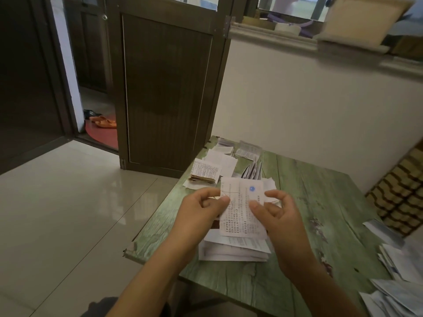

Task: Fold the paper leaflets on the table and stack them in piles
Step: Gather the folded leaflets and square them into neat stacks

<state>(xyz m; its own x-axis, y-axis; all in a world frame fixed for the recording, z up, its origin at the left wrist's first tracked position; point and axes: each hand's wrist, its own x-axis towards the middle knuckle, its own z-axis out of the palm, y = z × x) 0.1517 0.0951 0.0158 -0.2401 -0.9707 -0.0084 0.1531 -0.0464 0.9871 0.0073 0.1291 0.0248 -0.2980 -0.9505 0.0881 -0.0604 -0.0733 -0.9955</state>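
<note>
Both hands, left (201, 209) and right (278, 210), pinch one leaflet (242, 208) mid-fold; folded piles (206, 172) stand done, loose sheets (398, 282) remain on the tabletop (309, 193).

A leaflet (242, 209) is held by both hands over a green table (309, 202).
The leaflet, printed with text and a blue round mark, is pinched at its left edge by the left hand (201, 209) and at its right side by the right hand (279, 213), above a pile (233, 250) of white sheets. A folded stack (204, 173) is seen near the table's left edge, with loose sheets (229, 156) behind it. More papers (398, 271) are spread at the right. Orange slippers (104, 122) are seen past the door (167, 88).
</note>
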